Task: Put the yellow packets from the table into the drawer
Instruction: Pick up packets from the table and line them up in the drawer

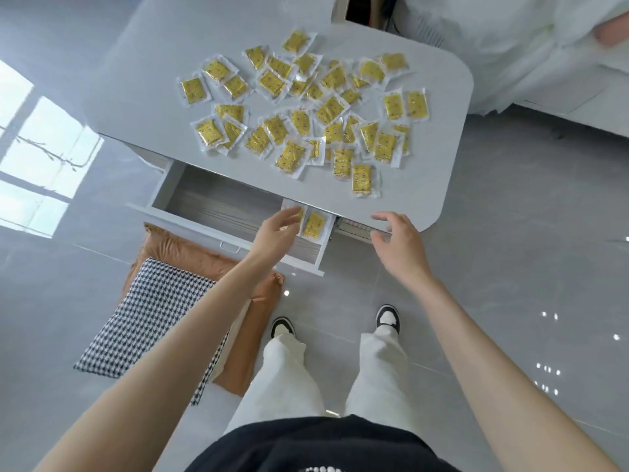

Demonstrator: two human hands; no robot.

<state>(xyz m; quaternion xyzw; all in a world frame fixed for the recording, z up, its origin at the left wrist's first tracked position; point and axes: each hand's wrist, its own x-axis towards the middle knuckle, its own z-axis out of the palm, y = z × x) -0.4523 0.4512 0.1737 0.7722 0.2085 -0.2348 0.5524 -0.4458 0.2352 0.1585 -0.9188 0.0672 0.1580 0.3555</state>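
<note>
Progress is judged to be at an early stage. In the head view, dozens of small yellow packets [330, 109] sealed in clear plastic are seen scattered over the light grey tabletop [153, 80] with rounded corners. They are spread from its middle toward the right edge and the near edge, many overlapping. A pale grey, shallow drawer [163, 190] is seen pulled out from under the near edge of the tabletop, and most of its floor is bare.

Only two packets are seen inside it, both at the drawer's right end. One packet [313, 225] lies flat just beside the right wall, and a second packet [295, 212] beside it is partly covered by the fingers of the left hand [275, 233]. That hand is held over the drawer with the fingers loosely extended and apart. Nothing is seen clamped in it, and whether the fingertips touch the second packet cannot be told. The right hand [398, 243] is held just off the near right corner of the tabletop, with the fingers slack, spread and empty.

The second packet is judged to be just being laid down. Nearly the whole heap is therefore left to be carried over, the nearest packets at the near edge being the ones most easily reached.
</note>
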